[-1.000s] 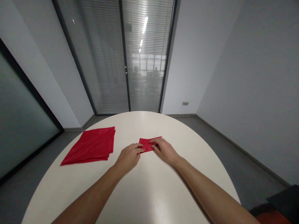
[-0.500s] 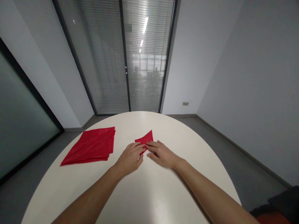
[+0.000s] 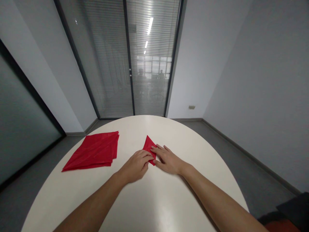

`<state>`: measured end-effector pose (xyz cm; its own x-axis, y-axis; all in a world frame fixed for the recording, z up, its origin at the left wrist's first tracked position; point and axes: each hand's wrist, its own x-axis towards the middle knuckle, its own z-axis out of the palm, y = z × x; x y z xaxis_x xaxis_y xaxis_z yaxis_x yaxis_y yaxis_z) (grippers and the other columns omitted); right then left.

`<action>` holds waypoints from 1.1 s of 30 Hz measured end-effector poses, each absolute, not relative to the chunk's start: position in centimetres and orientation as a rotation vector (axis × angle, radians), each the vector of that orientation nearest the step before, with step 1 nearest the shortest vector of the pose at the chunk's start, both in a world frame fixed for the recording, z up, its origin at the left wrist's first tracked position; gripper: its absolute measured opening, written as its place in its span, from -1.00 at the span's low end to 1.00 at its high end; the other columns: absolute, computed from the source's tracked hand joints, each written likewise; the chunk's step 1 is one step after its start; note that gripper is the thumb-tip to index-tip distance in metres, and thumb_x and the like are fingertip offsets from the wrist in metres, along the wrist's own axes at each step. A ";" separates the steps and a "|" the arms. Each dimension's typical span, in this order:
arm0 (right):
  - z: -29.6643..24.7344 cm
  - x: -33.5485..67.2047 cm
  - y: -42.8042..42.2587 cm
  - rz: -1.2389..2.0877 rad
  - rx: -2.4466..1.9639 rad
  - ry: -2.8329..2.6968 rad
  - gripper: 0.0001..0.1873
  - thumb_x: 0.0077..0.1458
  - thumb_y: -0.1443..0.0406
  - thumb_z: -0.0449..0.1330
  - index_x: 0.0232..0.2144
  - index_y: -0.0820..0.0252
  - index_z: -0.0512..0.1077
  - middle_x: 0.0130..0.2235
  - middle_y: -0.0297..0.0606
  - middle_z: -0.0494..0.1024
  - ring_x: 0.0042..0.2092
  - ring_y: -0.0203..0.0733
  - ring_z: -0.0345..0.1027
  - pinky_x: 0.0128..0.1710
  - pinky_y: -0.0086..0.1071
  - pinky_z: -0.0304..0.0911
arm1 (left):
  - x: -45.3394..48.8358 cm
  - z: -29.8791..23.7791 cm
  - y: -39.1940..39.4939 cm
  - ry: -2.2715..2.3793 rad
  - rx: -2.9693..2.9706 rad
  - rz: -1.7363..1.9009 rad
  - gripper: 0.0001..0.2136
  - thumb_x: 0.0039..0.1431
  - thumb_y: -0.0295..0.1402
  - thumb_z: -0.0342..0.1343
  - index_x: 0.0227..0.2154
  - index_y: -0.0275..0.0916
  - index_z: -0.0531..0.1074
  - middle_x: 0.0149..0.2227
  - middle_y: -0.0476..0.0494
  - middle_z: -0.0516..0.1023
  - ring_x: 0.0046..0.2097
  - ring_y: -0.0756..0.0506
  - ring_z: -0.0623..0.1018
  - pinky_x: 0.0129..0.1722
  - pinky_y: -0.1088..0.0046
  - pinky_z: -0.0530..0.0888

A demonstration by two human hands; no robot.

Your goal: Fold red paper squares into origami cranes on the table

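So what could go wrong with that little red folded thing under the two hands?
The small folded red piece is pinned only by the fingertips of the left hand and right hand, so it could slide on the smooth table and crease crooked. Its far corner lies uncovered, so the fold might spring open there.

One head camera looks forward and down, close over the table (image 3: 154, 199).

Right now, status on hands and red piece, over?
Left hand and right hand both touching folded red sheet on table. Red stack apart, to the left. Nothing in the way.
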<state>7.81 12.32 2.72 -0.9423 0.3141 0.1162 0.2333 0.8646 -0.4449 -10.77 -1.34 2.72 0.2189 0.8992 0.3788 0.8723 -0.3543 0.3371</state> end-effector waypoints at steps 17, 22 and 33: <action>3.1 7.8 12.1 0.612 -0.404 -2.876 -0.26 0.29 -0.09 0.07 0.38 0.05 0.12 0.41 -0.11 0.10 0.44 0.24 -0.17 0.36 0.26 -0.20 | -11.0 2.6 -1.3 1.987 2.373 0.724 -0.63 0.19 -0.36 0.14 0.08 -0.17 0.49 0.10 -0.24 0.53 0.10 -0.26 0.48 0.18 0.04 0.39; 3.0 7.8 12.4 0.598 -0.406 -2.857 -0.40 0.36 0.02 0.01 0.37 -0.01 0.15 0.40 -0.16 0.16 0.43 0.21 -0.12 0.35 0.24 -0.12 | -11.3 2.0 -1.5 1.927 2.379 0.720 -0.56 0.20 -0.37 0.13 0.16 -0.19 0.42 0.23 -0.27 0.41 0.26 -0.27 0.38 0.28 0.06 0.31; 3.3 7.7 12.9 0.458 -0.400 -2.805 -0.55 0.34 0.15 0.06 0.21 0.05 0.40 0.25 -0.16 0.42 0.36 0.15 0.10 0.31 0.17 0.03 | -11.1 2.5 -1.4 2.033 2.366 0.693 -0.59 0.19 -0.34 0.14 0.11 -0.21 0.45 0.14 -0.28 0.48 0.16 -0.30 0.43 0.22 0.00 0.34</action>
